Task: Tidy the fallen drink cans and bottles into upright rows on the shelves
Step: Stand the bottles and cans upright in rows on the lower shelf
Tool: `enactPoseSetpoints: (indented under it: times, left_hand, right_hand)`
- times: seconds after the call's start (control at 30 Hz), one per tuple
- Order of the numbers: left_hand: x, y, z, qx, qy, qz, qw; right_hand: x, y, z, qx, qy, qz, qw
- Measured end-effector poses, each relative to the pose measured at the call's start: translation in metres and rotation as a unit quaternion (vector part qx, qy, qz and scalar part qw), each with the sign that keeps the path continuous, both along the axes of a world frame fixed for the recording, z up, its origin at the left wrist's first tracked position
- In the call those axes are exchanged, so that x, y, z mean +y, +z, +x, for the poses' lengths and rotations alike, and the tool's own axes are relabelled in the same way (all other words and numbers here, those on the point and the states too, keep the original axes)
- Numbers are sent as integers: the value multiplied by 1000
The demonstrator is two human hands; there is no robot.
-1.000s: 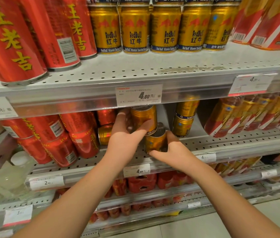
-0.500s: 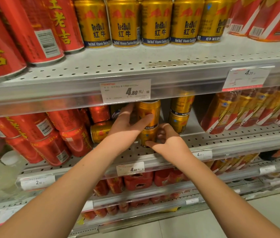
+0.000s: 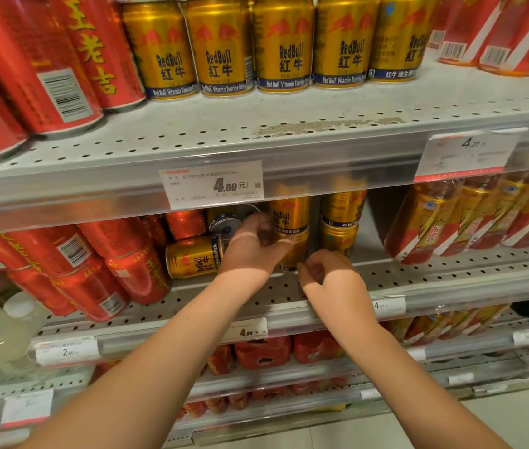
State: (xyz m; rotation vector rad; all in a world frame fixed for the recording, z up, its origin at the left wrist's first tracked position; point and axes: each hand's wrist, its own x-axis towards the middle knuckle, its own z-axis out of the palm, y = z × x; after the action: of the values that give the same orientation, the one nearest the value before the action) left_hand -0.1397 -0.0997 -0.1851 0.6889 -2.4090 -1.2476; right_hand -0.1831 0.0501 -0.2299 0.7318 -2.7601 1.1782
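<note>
Two shelves fill the view: the top shelf (image 3: 289,137) carries the 4.80 tag (image 3: 213,184) on its front edge, and the middle shelf (image 3: 435,270) runs below that tag. Red cans (image 3: 111,264) lie heaped and tilted below and left of the tag. Bottles (image 3: 483,215) lean in a row below and right of it. A gold row (image 3: 282,47) of upright cans stands above the tag. The left hand (image 3: 250,251) reaches in just below the tag and holds the stack (image 3: 290,218) of two gold cans, fingers curled at its left side and thumb across the seam between the cans. The right hand (image 3: 328,270) sits below and right of the tag, just beside the stack's base, fingers loosely curled and holding nothing. A second stack (image 3: 341,222) stands right of the first. A fallen can (image 3: 193,257) lies on its side on the middle shelf, below and slightly left of the tag, touching the red cans.
</note>
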Motion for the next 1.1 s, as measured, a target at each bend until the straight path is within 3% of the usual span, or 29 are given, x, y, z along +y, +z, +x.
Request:
enactPoseSetpoints:
  times: [0.37,0.5,0.63,0.87,1.1]
  left_hand:
    - [18,-1,-3,16,5,54,998]
    - [-9,9,18,31,33,-86,995]
    - [-45,23,37,-9,23,-295,955]
    - [-63,4,72,-142,-9,-400,905]
    - [-75,-2,81,-307,-32,-556,772]
  right_hand:
    - [7,6,0,-48,119,-2,992]
    - [-8,14,4,-66,166,-42,983]
    - [-51,29,-1,-24,187,-7,982]
    - [-84,15,-1,-2,183,42,982]
    - [-99,3,16,-68,157,25,985]
